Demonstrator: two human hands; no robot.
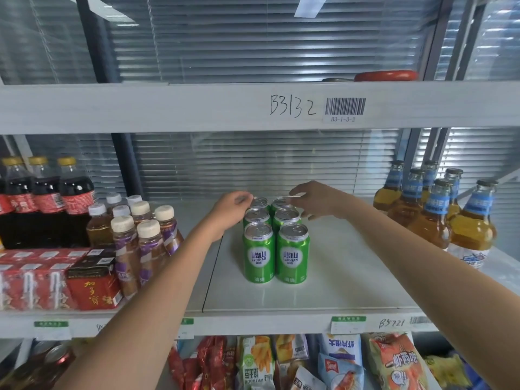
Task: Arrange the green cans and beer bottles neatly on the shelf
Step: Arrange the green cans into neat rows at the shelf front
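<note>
The left hand (232, 205) and right hand (305, 199) pinch the rear green cans (277, 240) (two tidy columns), probably to align them.

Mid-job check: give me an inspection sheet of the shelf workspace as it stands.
Surface: white shelf, bare between cans and bottles.
Job's things: six green cans upright, two columns of three; beer bottles clustered upright at right.
Clutter: cola bottles, tea bottles, red drink cartons at left.
Grippers: left hand at the left rear cans; right hand over the right rear can; grip unclear.
Cables: nothing seen.
Surroundings: window blinds behind; snack bags below; barcode label above.
</note>
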